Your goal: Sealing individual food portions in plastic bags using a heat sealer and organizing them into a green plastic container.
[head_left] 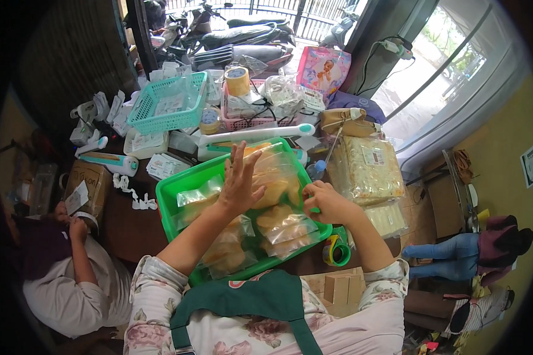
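A green plastic tub [327, 231] holds several clear bags of golden-brown food [281, 234]. My left hand [240, 180] is over the tub, fingers spread and holding nothing, beside the upper stack of bags [269, 163]. My right hand [328, 201] is at the tub's right rim, fingers curled inward; what they grip, if anything, is hidden. Just behind it stands a small plastic bottle [317, 171]. A green and yellow roll [336, 247] lies below, outside the tub.
Behind are a teal basket [136, 121], pink basket [240, 123], tape rolls [237, 81] and sealers [260, 133]. At right are flat packages [367, 177]. A co-worker [80, 284] sits left near a cardboard box [92, 186]; another person [468, 260] is at right. Motorbikes [243, 41] stand beyond the doorway.
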A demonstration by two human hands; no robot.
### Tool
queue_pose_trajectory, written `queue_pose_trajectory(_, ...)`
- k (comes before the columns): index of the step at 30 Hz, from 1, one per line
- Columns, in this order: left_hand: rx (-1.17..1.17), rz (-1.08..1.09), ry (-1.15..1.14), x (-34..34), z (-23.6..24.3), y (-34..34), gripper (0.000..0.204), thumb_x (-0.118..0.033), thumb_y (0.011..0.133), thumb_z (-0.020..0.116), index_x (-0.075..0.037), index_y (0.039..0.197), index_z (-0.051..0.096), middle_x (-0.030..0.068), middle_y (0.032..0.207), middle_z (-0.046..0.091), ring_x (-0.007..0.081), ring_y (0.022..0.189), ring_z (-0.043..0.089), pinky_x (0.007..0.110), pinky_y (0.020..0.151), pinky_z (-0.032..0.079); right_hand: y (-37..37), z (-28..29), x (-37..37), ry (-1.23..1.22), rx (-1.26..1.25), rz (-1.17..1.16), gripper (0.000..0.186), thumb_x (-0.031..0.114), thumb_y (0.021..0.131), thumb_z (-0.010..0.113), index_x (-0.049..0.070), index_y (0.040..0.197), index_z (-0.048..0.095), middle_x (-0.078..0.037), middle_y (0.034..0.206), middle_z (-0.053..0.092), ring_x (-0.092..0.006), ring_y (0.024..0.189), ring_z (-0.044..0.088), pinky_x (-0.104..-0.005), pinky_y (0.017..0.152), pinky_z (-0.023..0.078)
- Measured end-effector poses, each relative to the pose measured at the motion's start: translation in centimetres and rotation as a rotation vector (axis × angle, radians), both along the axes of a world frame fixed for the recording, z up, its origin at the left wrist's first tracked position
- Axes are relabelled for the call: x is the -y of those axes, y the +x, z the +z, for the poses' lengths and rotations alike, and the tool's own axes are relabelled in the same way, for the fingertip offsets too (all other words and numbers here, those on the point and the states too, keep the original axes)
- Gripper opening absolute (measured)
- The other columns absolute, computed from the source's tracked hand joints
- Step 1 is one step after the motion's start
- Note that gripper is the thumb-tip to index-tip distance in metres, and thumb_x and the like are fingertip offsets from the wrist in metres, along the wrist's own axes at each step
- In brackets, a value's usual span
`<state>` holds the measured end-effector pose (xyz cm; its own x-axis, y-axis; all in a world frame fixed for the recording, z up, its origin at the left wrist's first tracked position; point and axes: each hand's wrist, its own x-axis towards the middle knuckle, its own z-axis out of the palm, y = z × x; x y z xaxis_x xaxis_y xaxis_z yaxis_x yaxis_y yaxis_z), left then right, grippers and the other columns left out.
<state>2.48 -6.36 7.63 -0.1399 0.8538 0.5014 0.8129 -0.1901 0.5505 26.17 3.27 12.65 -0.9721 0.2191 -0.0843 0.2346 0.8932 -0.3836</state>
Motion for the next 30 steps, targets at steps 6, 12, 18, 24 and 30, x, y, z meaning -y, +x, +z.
queue_pose_trajectory(6,-0.236,-0.357,0.001,1.6,3.7,1.8,0.046,-0.042,0.065,0.069,-0.013,0.099,0.061,0.0174,0.137,0.026,0.0389,0.133,0.011,0.062,0.099,-0.006,-2.3,-2.3,0.1,0.116,-0.388,-0.25,0.017,0.005,0.063,0.066,0.005,0.076,0.056,-0.01,0.093,0.051,-0.0303,0.089,0.049,-0.037,0.076,0.04)
queue_pose_trajectory(12,-0.329,-0.212,-0.024,1.1,1.5,1.7,0.024,-0.025,0.067,0.066,-0.011,0.087,0.062,0.0147,0.136,0.031,0.0356,0.133,0.016,0.06,0.101,-0.007,-2.1,-0.2,2.1,0.139,-0.5,-0.36,0.029,0.006,0.059,0.069,0.006,0.085,0.055,-0.013,0.099,0.047,-0.0319,0.094,0.046,-0.0399,0.081,0.038)
queue_pose_trajectory(18,-0.259,-0.162,-0.004,0.7,0.8,0.9,0.019,-0.017,0.068,0.063,-0.011,0.085,0.058,0.0156,0.133,0.034,0.0345,0.132,0.019,0.06,0.101,-0.005,1.8,0.4,1.9,-0.046,-0.078,-0.069,0.031,0.009,0.055,0.073,0.012,0.082,0.059,-0.008,0.101,0.044,-0.0293,0.102,0.041,-0.0403,0.087,0.032)
queue_pose_trajectory(24,-0.178,-0.25,0.058,0.5,1.0,1.8,0.017,-0.017,0.069,0.062,-0.012,0.086,0.059,0.0149,0.134,0.033,0.0363,0.132,0.018,0.063,0.099,-0.005,1.3,-2.4,1.6,-0.048,-0.167,-0.094,0.019,0.009,0.059,0.071,0.013,0.075,0.062,-0.006,0.095,0.047,-0.0274,0.096,0.043,-0.0387,0.083,0.033)
queue_pose_trajectory(30,-0.284,-0.498,0.024,3.9,4.0,3.7,0.02,-0.035,0.069,0.065,-0.015,0.07,0.064,0.011,0.136,0.031,0.0363,0.132,0.016,0.068,0.094,-0.011,-0.8,-4.1,1.1,0.059,-0.422,-0.257,0.01,0.008,0.063,0.066,0.009,0.07,0.059,-0.006,0.088,0.049,-0.0257,0.089,0.047,-0.0379,0.076,0.036)
